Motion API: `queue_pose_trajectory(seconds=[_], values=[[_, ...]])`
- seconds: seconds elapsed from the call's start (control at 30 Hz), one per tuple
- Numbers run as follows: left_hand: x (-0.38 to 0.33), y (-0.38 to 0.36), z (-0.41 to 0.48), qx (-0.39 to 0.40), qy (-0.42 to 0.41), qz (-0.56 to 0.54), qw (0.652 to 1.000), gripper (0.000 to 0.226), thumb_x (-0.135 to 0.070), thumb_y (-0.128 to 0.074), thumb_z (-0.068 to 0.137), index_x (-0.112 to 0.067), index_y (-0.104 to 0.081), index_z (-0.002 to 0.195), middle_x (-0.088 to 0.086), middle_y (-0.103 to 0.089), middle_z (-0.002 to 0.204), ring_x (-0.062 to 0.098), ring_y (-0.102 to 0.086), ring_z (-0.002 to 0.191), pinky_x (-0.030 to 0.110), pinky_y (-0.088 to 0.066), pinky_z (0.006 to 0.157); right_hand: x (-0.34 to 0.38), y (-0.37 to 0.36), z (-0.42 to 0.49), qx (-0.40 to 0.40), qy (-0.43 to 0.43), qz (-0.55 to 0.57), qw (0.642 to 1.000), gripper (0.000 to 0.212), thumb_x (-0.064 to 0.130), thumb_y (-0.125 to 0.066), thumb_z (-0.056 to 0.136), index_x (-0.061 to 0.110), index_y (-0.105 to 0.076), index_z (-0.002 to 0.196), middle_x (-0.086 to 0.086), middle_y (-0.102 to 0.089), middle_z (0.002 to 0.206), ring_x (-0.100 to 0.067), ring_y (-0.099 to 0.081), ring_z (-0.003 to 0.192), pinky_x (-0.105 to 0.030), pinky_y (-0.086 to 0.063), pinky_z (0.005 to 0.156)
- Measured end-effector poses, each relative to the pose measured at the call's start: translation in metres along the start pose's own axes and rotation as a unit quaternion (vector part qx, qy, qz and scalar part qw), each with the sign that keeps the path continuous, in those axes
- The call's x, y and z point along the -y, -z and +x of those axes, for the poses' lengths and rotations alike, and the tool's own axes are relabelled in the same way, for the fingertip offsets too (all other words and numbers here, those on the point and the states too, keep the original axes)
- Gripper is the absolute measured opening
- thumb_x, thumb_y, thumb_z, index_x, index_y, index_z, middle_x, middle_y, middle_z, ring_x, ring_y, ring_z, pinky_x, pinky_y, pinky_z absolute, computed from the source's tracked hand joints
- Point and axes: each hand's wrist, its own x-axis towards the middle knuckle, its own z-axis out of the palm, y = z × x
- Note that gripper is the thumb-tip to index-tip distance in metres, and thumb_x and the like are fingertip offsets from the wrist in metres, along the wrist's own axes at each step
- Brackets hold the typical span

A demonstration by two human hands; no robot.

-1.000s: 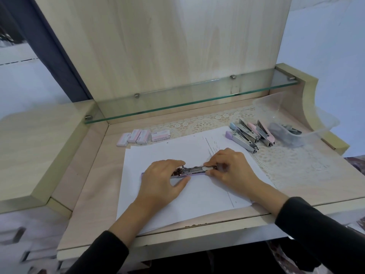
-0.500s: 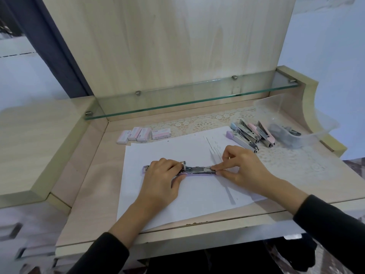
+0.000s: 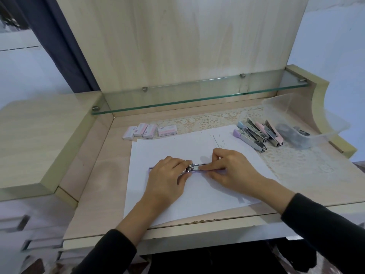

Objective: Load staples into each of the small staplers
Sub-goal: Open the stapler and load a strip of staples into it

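A small purple stapler lies opened flat on a white paper sheet in the middle of the desk. My left hand covers and grips its left half, thumb and fingers curled round it. My right hand pinches the right end of its metal staple channel with fingertips. Most of the stapler is hidden under both hands. Several more small staplers, purple, blue and pink, lie opened in a row at the back right. Several staple boxes sit at the back left of the desk.
A clear plastic tub with dark items inside stands at the far right corner on a lace mat. A glass shelf runs above the back of the desk. A raised wooden side surface borders the left.
My right hand slid left along the stapler's channel toward my left hand. The left hand stayed on the stapler's left half.
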Motion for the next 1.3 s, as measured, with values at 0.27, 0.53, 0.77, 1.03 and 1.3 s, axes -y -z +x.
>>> queue_pose_trajectory(seconds=[0.27, 0.53, 0.77, 1.03, 1.3], values=[[0.0, -0.001, 0.0, -0.003, -0.001, 0.012, 1.0, 0.027, -0.027, -0.054, 0.078, -0.01, -0.071, 0.091, 0.001, -0.07, 0.081, 0.01, -0.048, 0.077, 0.021, -0.038, 0.067, 0.012, 0.003, 0.006, -0.022, -0.185, 0.027, 0.982, 0.009, 0.02, -0.069, 0.077, 0.013, -0.073, 0.077, 0.014, -0.042, 0.06, -0.013, -0.044, 0.065, -0.026, -0.031, 0.059], [0.0, 0.0, 0.0, -0.012, 0.01, 0.017, 1.0, 0.024, -0.026, -0.056, 0.078, -0.01, -0.071, 0.089, 0.001, -0.07, 0.08, 0.011, -0.049, 0.076, 0.021, -0.04, 0.066, 0.027, -0.006, 0.007, -0.037, -0.271, 0.094, 0.957, 0.01, 0.017, -0.071, 0.076, 0.01, -0.073, 0.082, 0.004, -0.057, 0.065, -0.014, -0.054, 0.07, -0.022, -0.04, 0.065], [-0.002, 0.002, 0.001, -0.009, 0.02, 0.012, 1.0, 0.026, -0.026, -0.054, 0.078, -0.01, -0.071, 0.088, 0.001, -0.07, 0.079, 0.01, -0.049, 0.077, 0.02, -0.039, 0.066, 0.031, -0.014, 0.011, -0.059, -0.3, 0.163, 0.938, 0.008, 0.017, -0.074, 0.072, 0.01, -0.073, 0.077, 0.012, -0.05, 0.051, -0.004, -0.045, 0.051, -0.011, -0.033, 0.05], [-0.002, 0.001, 0.0, -0.004, 0.028, 0.014, 0.999, 0.026, -0.027, -0.055, 0.078, -0.01, -0.071, 0.089, 0.0, -0.07, 0.08, 0.01, -0.049, 0.077, 0.02, -0.038, 0.067, 0.032, -0.018, 0.01, -0.112, -0.321, 0.211, 0.917, 0.006, 0.015, -0.075, 0.069, 0.012, -0.072, 0.066, 0.007, -0.056, 0.051, -0.006, -0.048, 0.05, -0.019, -0.037, 0.053], [-0.002, 0.001, 0.0, 0.003, 0.033, 0.018, 0.999, 0.027, -0.028, -0.053, 0.079, -0.011, -0.071, 0.089, -0.001, -0.069, 0.078, 0.01, -0.049, 0.075, 0.019, -0.037, 0.066, 0.033, -0.017, 0.011, -0.113, -0.316, 0.222, 0.915, 0.01, 0.009, -0.07, 0.07, 0.013, -0.069, 0.061, 0.006, -0.058, 0.052, -0.007, -0.05, 0.052, -0.022, -0.041, 0.058]])
